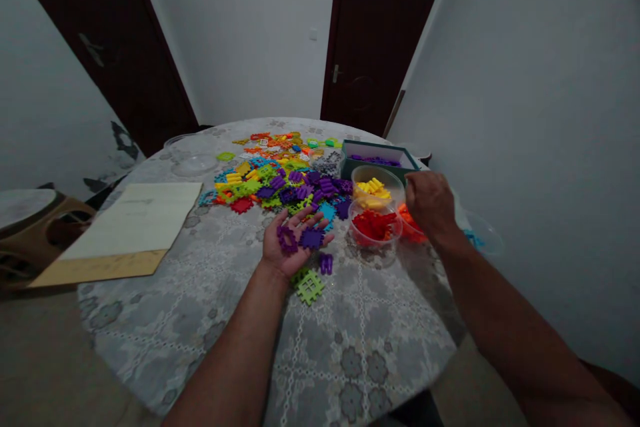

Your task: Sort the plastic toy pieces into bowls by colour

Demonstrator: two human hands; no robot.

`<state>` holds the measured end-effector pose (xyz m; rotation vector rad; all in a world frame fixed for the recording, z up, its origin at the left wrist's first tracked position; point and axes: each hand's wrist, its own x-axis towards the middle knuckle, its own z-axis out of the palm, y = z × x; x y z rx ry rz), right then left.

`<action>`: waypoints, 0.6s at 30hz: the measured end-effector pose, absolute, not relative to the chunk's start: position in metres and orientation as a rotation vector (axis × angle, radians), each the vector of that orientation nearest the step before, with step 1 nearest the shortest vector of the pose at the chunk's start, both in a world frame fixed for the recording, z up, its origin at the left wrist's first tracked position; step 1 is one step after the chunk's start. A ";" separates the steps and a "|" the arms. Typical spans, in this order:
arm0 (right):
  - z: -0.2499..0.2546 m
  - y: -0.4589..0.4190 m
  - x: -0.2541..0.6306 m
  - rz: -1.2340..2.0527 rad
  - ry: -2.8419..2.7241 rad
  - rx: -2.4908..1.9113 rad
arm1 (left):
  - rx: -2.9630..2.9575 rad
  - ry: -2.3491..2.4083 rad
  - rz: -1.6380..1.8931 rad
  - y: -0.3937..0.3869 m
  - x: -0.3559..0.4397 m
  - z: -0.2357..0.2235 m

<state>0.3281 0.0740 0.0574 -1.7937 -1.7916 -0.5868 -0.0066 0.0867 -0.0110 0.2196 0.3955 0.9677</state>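
My left hand is palm up with its fingers spread, and purple interlocking plastic pieces rest on it: a ring-like frame and a flat square tile. Just beyond the fingertips lies a mixed pile of coloured building pieces. My right hand is closed above the tub of orange pieces; what its fingers hold, if anything, is hidden. Beside it stand a clear tub of yellow pieces and one of red pieces. Near my left wrist are a green window tile and a small purple piece.
A green box with purple pieces inside stands behind the tubs. Another clear tub with blue pieces is at the right edge. An open pad overhangs the round table's left side. Clear lids lie behind it.
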 end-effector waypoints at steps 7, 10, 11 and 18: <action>0.021 -0.004 0.190 0.043 -2.278 -1.281 | 0.237 0.413 0.984 0.085 -0.005 -0.008; 0.004 -0.002 0.163 0.018 -2.366 -1.344 | 0.252 0.439 0.976 0.085 -0.005 -0.006; 0.000 0.003 0.159 0.001 -2.384 -1.361 | 0.258 0.457 0.979 0.085 -0.005 -0.005; 0.009 0.021 0.166 0.091 -2.308 -1.315 | 0.259 0.494 0.944 0.086 -0.004 0.001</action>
